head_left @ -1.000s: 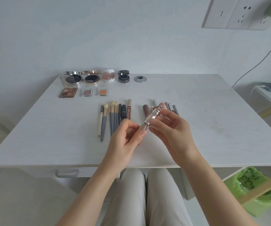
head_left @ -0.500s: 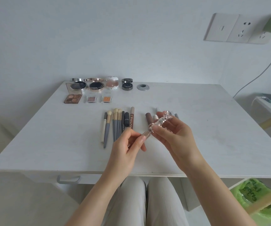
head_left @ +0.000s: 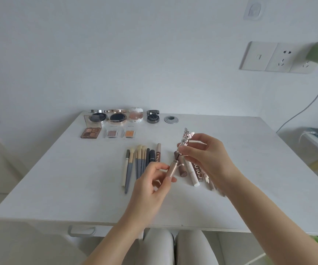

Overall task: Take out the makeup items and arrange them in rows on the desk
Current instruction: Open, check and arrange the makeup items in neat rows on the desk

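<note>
A: Since the last frame, both hands have risen and the tube (head_left: 173,167) now stands steeper over the desk (head_left: 269,169); cap (head_left: 186,139) looks pulled a little off the body, dark neck showing between

B: Grip?

A: Left hand (head_left: 152,190) pinches the tube's lower end between thumb and fingertips; right hand (head_left: 209,157) pinches the cap. Two-ended hold suits twisting or opening it, my guess

B: Materials?

A: Tube is smooth rose-gold, cylindrical; cap is shiny silver with a butterfly on top

B: Where is it going?

A: Likely the stick row (head_left: 194,171) directly below, tubes and pencils laid parallel. Brushes (head_left: 138,163), soft pale tips and grey handles, lie just left of it. Round glossy compacts (head_left: 116,117) line the far edge, flat palettes (head_left: 91,131) in front of them

B: Status?

A: Tube is in the air, touching nothing but the fingers
</note>
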